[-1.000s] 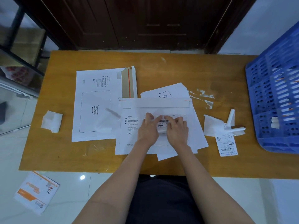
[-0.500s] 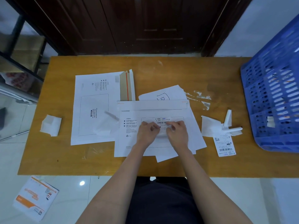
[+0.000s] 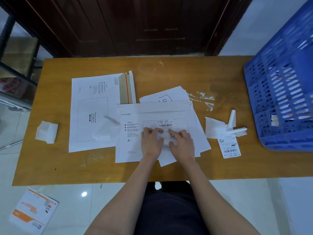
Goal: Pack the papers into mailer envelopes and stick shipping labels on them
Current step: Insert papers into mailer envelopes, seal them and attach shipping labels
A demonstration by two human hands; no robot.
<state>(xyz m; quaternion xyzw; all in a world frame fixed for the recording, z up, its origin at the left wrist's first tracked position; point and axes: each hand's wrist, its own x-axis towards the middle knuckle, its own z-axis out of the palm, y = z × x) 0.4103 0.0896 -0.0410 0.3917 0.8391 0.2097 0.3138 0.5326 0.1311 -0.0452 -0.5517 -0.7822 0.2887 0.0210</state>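
Note:
A white mailer envelope [image 3: 132, 146] lies flat in front of me, flap folded at its far edge, on top of loose papers [image 3: 171, 95]. A shipping label [image 3: 165, 125] with a barcode sits inside the envelope's printed frame. My left hand [image 3: 150, 143] and my right hand [image 3: 183, 143] rest side by side on the label's lower part, fingertips pressing it against the envelope. A second white mailer envelope [image 3: 91, 112] lies to the left with its brown flap and red strip open. Another shipping label [image 3: 229, 146] lies loose at the right.
The wooden table [image 3: 169, 72] carries a folded white paper piece [image 3: 46, 132] at the left, crumpled backing scraps [image 3: 225, 126] at the right and a blue plastic crate [image 3: 281, 92] on the far right. An orange-printed mailer [image 3: 32, 211] lies on the floor at lower left.
My hands have slid down the label toward me, uncovering its barcode end. The label lies flatter on the envelope. The view has tilted slightly.

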